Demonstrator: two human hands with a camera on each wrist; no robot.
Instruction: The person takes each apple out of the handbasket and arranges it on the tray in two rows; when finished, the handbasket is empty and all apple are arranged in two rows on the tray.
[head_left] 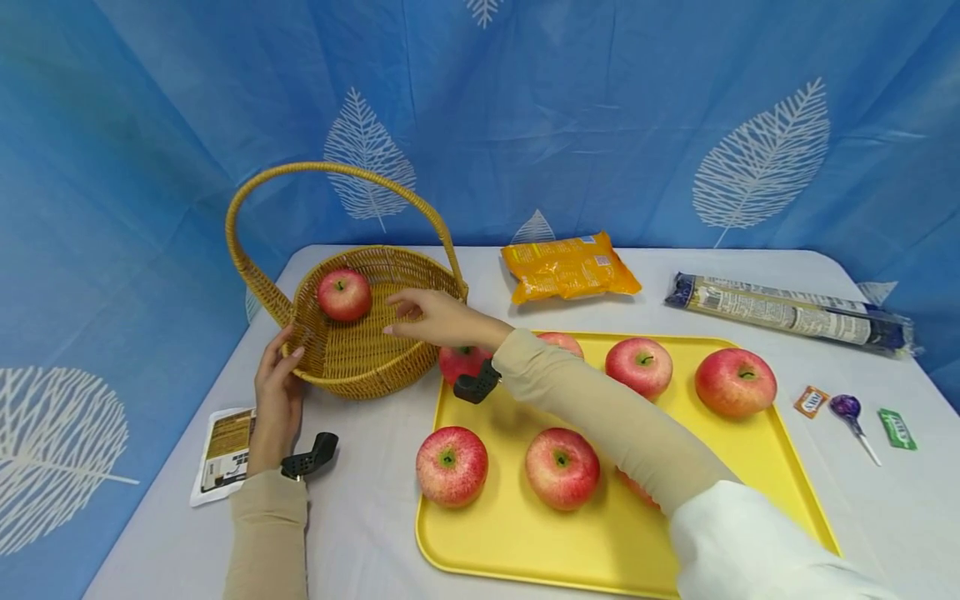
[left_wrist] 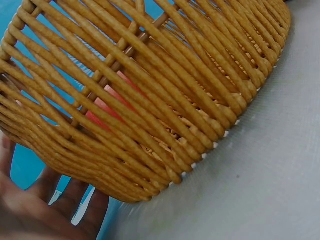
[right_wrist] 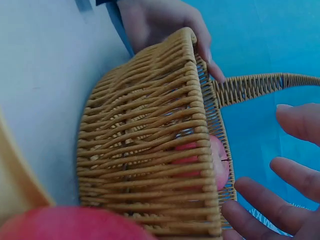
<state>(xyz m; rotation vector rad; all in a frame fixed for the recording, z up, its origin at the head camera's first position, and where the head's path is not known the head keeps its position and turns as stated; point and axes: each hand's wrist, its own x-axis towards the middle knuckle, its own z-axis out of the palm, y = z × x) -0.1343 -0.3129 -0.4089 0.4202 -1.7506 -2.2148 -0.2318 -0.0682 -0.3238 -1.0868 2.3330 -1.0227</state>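
Note:
A wicker basket (head_left: 372, 384) with a tall arched handle stands at the back left, one red apple (head_left: 344, 295) lying inside on its left. My left hand (head_left: 277, 392) grips the basket's left side at the rim; its fingers (left_wrist: 75, 202) show against the weave in the left wrist view. Over the basket's right part hovers my right hand (head_left: 438, 321), empty, with fingers loosely bent and spread apart. To the right is a yellow tray (head_left: 517, 546) bearing several apples, among them a front left apple (head_left: 452, 467) and a middle apple (head_left: 562, 469). My right forearm partly hides some of them.
An orange snack bag (head_left: 570, 267) lies behind the tray. Farther right are a long clear-wrapped package (head_left: 787, 312), a purple lollipop (head_left: 847, 408) and two small candies, one orange (head_left: 811, 402), one green (head_left: 897, 429). A white-edged packet (head_left: 225, 454) lies beside my left wrist.

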